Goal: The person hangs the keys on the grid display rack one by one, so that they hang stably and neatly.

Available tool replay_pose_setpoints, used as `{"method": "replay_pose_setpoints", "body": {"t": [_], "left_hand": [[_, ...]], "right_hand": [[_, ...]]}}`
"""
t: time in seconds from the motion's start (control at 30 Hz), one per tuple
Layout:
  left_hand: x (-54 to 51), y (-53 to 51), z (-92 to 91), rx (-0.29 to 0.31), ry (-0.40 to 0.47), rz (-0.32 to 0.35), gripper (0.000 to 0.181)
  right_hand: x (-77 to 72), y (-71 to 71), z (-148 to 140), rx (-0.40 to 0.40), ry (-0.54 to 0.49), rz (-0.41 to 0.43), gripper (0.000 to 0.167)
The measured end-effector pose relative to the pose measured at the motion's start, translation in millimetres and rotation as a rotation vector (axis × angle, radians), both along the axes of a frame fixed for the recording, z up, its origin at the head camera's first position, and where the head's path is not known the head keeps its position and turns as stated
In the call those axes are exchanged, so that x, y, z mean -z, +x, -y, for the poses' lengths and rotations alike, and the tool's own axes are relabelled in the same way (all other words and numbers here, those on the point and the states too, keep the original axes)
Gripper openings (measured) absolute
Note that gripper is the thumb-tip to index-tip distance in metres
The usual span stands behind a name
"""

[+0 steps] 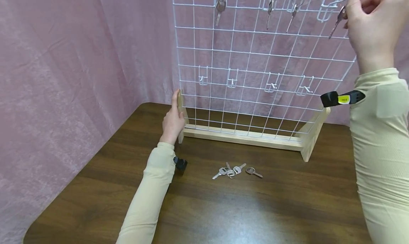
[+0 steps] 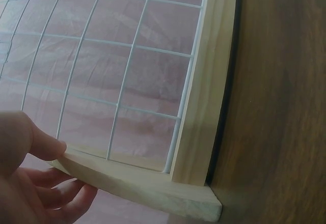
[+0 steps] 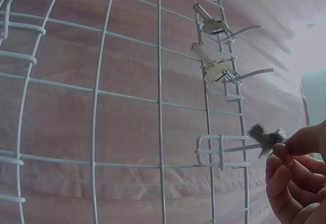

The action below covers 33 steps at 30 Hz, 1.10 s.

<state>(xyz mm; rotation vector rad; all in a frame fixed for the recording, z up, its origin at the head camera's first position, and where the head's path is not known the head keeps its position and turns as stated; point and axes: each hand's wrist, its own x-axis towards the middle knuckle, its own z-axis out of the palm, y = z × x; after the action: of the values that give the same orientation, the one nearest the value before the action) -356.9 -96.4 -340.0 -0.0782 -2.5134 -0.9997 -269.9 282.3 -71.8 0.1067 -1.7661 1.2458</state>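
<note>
High at the right, my right hand (image 1: 378, 22) pinches a key (image 1: 338, 22) between thumb and fingers. In the right wrist view, this key (image 3: 264, 138) is at the outer end of a white wire hook (image 3: 239, 148); whether its ring is on the hook is unclear. My left hand (image 1: 173, 122) holds the left wooden upright (image 1: 180, 102) of the wire grid rack (image 1: 243, 52). The left wrist view shows the thumb on one face of that wooden end piece (image 2: 122, 180) and the fingers on the other. Three keys (image 1: 220, 6) hang from the other top hooks.
On the brown table (image 1: 204, 208), several loose keys (image 1: 230, 170) lie in front of the rack, with one ringed key (image 1: 254, 172) just right of them. A lower row of hooks (image 1: 232, 82) carries no keys. Pink cloth (image 1: 64, 77) hangs behind and at the left.
</note>
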Motion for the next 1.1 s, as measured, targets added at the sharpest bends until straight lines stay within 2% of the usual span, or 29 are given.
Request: {"method": "replay_pose_setpoints", "body": {"t": [0.13, 0.27, 0.43, 0.57, 0.73, 0.83, 0.97, 1.1], "left_hand": [[1.0, -1.1, -1.5, -0.005, 0.004, 0.002, 0.084], [1.4, -1.3, -2.2, -0.002, 0.001, 0.002, 0.085], [0.5, -1.6, -1.3, 0.004, -0.002, -0.007, 0.085], [-0.7, -1.5, 0.6, -0.002, 0.0, -0.006, 0.085], [-0.1, -1.5, 1.8, -0.002, 0.005, 0.002, 0.086], [0.2, -1.5, 2.2, 0.003, 0.007, -0.001, 0.086], [-0.6, -1.6, 3.1, 0.007, 0.006, -0.01, 0.086], [-2.4, -2.3, 4.7, 0.002, 0.003, -0.009, 0.086]], "right_hand": [[10.5, 5.8, 2.8, 0.055, 0.042, -0.016, 0.014], [30.0, 11.2, 4.9, 0.103, 0.088, -0.065, 0.018], [59.0, 15.7, 12.6, 0.041, 0.098, -0.078, 0.024], [79.2, 17.0, 23.4, -0.03, 0.102, -0.059, 0.022], [102.3, 20.0, 35.7, -0.081, 0.162, -0.045, 0.018], [115.8, 23.7, 42.2, -0.103, 0.236, -0.052, 0.007], [134.5, 28.4, 50.8, -0.106, 0.397, -0.087, 0.012], [151.5, 28.8, 57.2, -0.131, 0.521, -0.11, 0.007]]}}
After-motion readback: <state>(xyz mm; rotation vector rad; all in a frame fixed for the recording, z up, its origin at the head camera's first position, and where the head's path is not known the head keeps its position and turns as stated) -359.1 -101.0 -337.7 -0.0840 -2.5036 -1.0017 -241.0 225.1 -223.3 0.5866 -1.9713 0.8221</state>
